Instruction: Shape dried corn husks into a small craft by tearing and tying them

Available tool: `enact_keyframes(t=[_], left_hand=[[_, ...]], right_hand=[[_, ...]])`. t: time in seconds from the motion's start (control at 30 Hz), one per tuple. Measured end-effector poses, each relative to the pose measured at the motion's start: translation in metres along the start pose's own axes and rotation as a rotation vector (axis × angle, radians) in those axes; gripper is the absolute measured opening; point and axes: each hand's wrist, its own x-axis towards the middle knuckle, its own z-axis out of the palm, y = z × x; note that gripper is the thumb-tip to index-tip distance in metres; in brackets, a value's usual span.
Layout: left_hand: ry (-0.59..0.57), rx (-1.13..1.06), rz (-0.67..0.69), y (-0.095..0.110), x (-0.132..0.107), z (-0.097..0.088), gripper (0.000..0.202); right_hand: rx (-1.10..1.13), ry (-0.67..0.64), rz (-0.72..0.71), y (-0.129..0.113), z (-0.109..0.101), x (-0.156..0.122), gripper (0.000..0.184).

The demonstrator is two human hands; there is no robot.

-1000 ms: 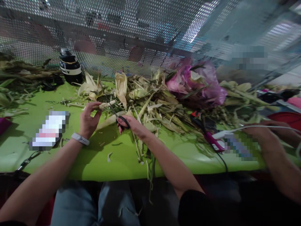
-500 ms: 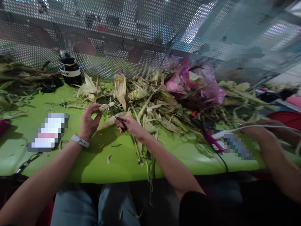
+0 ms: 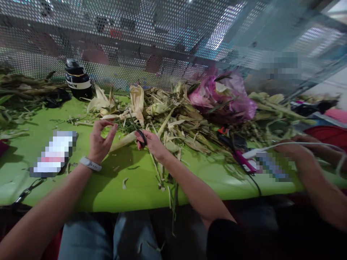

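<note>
My right hand (image 3: pixel 153 144) is closed round the black handles of a pair of scissors (image 3: pixel 139 135), whose blades point up and away into a pile of pale corn husks and dry leaves (image 3: pixel 173 122). My left hand (image 3: pixel 100 142), with a white watch on its wrist, hovers just left of the scissors. Its fingers are curled and parted from the thumb, and nothing shows between them. A pale husk strip (image 3: pixel 118 116) lies just beyond its fingertips. Both hands are over the green table (image 3: pixel 135 180).
A black bottle (image 3: pixel 78 81) stands at the back left before a perforated metal screen (image 3: pixel 151 43). A pink bundle (image 3: pixel 225 95) tops the husks. Pink-handled pliers (image 3: pixel 242 160) and a white cable (image 3: pixel 282 146) lie at right, near another person's hand (image 3: pixel 295 151). A blurred flat object (image 3: pixel 54 153) lies at left.
My left hand has let go of the pale husk piece and opened. The scissors have tilted up, blades pointing further into the pile. The view has shifted slightly.
</note>
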Motion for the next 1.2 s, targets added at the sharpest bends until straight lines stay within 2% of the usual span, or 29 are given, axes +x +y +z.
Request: enact_keyframes(t=[0.1,0.2,0.4,0.8,1.1,1.2], left_hand=[[-0.148,0.126,-0.019,0.002,-0.002,-0.001,0.035],[-0.212,0.060,-0.096,0.001,-0.002,0.000,0.038],[-0.236,-0.156,-0.293,-0.004,-0.002,0.006,0.032],[-0.229,-0.250,-0.295,-0.008,-0.002,0.008,0.023],[-0.222,-0.396,-0.425,0.000,0.000,0.000,0.014],[-0.255,-0.420,-0.453,0.003,0.003,-0.003,0.019]], right_hand=[[-0.023,-0.034,0.038,-0.001,0.003,-0.002,0.050],[-0.076,-0.061,0.084,-0.004,0.006,-0.005,0.050],[-0.063,-0.058,0.089,-0.006,0.007,-0.007,0.049],[0.002,-0.002,0.045,-0.002,0.011,-0.006,0.049],[0.009,0.093,0.047,0.002,0.002,0.001,0.045],[0.011,0.065,0.050,0.001,-0.002,0.001,0.046]])
